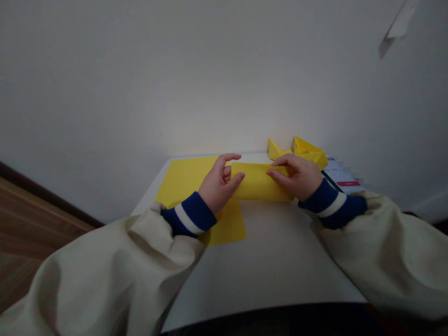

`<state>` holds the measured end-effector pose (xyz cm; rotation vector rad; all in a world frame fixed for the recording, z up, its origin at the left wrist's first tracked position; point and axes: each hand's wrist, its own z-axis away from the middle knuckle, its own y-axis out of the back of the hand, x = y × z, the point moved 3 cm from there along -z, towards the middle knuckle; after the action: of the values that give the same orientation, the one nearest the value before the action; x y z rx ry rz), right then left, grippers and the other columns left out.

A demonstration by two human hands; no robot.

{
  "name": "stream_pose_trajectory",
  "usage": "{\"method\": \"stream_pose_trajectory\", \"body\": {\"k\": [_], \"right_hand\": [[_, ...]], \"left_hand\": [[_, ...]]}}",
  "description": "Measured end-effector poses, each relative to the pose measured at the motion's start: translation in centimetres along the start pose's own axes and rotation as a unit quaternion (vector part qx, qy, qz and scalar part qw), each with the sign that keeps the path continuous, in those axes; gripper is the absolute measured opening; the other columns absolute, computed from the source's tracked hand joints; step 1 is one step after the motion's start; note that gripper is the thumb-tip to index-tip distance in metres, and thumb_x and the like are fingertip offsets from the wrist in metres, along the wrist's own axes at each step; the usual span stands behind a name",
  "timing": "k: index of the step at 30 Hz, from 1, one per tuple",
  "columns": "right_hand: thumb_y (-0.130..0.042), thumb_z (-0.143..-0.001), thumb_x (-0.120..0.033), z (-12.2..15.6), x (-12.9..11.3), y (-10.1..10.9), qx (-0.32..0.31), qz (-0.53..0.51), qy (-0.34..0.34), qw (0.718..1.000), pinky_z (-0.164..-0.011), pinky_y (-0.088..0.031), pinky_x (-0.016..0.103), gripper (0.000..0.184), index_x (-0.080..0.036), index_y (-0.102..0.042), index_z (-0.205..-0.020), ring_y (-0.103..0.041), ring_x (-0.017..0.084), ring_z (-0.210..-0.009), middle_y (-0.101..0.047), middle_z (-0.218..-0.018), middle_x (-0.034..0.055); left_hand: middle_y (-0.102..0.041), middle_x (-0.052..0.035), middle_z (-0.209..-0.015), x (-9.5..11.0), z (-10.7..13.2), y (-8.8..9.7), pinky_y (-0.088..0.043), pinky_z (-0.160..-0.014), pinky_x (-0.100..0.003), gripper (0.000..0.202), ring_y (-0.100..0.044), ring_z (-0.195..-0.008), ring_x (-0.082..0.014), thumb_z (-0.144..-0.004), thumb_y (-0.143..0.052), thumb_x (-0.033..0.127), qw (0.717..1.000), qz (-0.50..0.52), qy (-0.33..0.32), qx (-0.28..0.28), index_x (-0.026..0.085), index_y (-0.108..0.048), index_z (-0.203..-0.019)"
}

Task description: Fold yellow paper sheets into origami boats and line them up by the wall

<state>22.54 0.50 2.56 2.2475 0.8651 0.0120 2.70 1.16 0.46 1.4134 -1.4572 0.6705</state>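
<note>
A folded piece of yellow paper point(257, 183) is held up over the white table point(280, 261), its long side running left to right. My left hand point(221, 182) grips its left end, thumb on the near face and index finger stretched out above the edge. At the right end, my right hand point(297, 175) pinches the upper edge between thumb and fingers. Beneath my left hand and forearm lies a flat yellow sheet point(185, 175), partly hidden by them. Another part of yellow paper point(227, 228) shows below the left wrist.
Folded yellow paper shapes point(308, 151) stand at the back right, against the wall point(210, 84). Beside them, a printed booklet or sheet point(341, 175) lies at the table's right edge. Brown wooden furniture point(35, 238) is at the left. A paper piece point(401, 23) hangs on the wall.
</note>
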Motion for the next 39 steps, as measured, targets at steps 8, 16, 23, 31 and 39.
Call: {"method": "stream_pose_trajectory", "body": {"k": [8,16,23,31,39], "right_hand": [[-0.056,-0.081,-0.032,-0.13,-0.26,-0.02,-0.022,-0.028,0.028,0.999,-0.075,-0.050,0.035,0.018,-0.021,-0.067,-0.091,-0.064,0.020,-0.081,-0.070,-0.090,0.0054],[-0.058,-0.079,-0.031,-0.01,-0.13,-0.23,-0.014,-0.043,0.017,0.999,-0.075,-0.052,0.033,0.019,-0.020,-0.069,-0.090,-0.066,0.019,-0.080,-0.072,-0.089,0.0043],[-0.058,-0.078,-0.031,0.08,0.20,-0.51,-0.003,-0.046,0.013,0.999,-0.072,-0.053,0.032,0.016,-0.021,-0.069,-0.085,-0.066,0.018,-0.076,-0.072,-0.083,0.0030],[-0.054,-0.082,-0.030,-0.08,-0.25,-0.93,-0.070,-0.018,0.057,0.996,-0.079,-0.051,0.034,0.026,-0.019,-0.065,-0.103,-0.064,0.019,-0.089,-0.070,-0.097,0.0058],[-0.059,-0.079,-0.029,-0.28,-0.04,-0.17,0.034,-0.071,-0.002,0.997,-0.071,-0.051,0.033,0.015,-0.020,-0.069,-0.084,-0.064,0.018,-0.076,-0.071,-0.082,0.0040]], "left_hand": [[-0.024,0.0092,-0.051,0.13,0.06,0.26,-0.020,-0.042,-0.019,0.027,-0.027,-0.041,-0.0064,-0.083,-0.050,0.021,1.000,-0.021,0.001,0.003,0.021,-0.049,-0.110],[-0.040,0.0075,-0.049,0.27,-0.03,0.30,-0.028,-0.042,-0.018,0.021,-0.038,-0.042,-0.0081,-0.084,-0.046,0.022,1.000,0.001,0.013,0.010,0.019,-0.051,-0.105],[-0.052,0.0054,-0.052,0.58,0.02,0.31,-0.033,-0.042,-0.018,0.018,-0.046,-0.044,-0.0092,-0.080,-0.049,0.018,0.998,0.049,0.028,0.035,0.017,-0.053,-0.098],[-0.046,0.0087,-0.047,0.45,0.07,0.18,-0.031,-0.039,-0.018,0.021,-0.046,-0.039,-0.0098,-0.080,-0.052,0.022,0.998,0.058,0.007,0.018,0.023,-0.043,-0.099],[-0.059,0.0025,-0.078,-0.32,0.02,0.25,-0.047,-0.064,-0.026,0.030,-0.061,-0.069,-0.0129,-0.077,-0.056,0.029,0.995,0.070,-0.064,0.009,0.023,-0.033,-0.095]]}}
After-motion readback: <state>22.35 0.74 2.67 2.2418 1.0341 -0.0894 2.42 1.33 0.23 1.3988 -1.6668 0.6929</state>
